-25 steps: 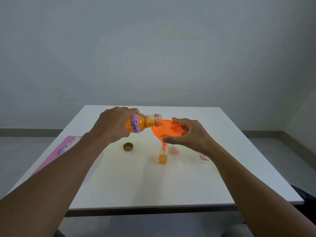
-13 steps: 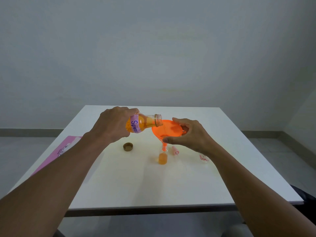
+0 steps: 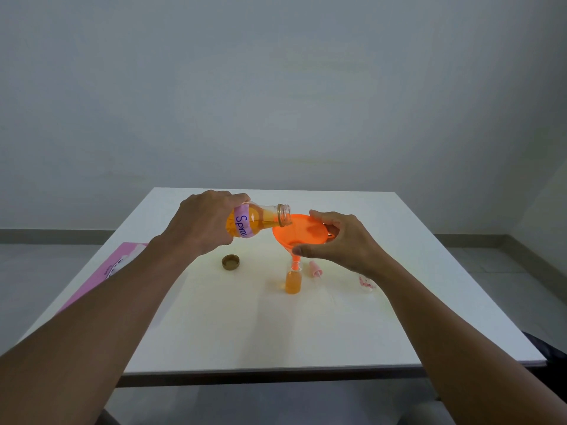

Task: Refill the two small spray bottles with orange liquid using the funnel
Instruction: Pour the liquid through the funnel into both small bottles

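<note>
1. Left grip [image 3: 202,222] is wrapped round the base half of a clear bottle [image 3: 260,220], fingers curled over the top. It holds the bottle tipped almost level above the worktop [image 3: 245,332].
2. That bottle carries a purple label with handwriting that starts "Spra" and is partly full of orange liquid. Its open mouth points right, just over the left rim of the funnel [image 3: 302,233]. Whether a stream runs out is hard to tell.
3. Right grip [image 3: 343,240] pinches the orange funnel at its right rim, thumb on the near edge and fingers curved round the far edge.
4. The funnel stands upright, and its narrow spout goes down into the neck of a small spray bottle [image 3: 293,280].
5. This small bottle stands upright on the worktop near the middle, with orange liquid in its lower part.
6. A pink spray top [image 3: 315,269] lies on its side just beside the small bottle, to its right.
7. A brown cap [image 3: 230,262] lies open side up to the left, below the tipped bottle and apart from the small one.
8. Another small pale object with pink marks [image 3: 366,283] lies further right, partly hidden by the right forearm. What it is cannot be told.
9. A pink printed sheet [image 3: 104,271] sits beyond the worktop's left edge.
</note>
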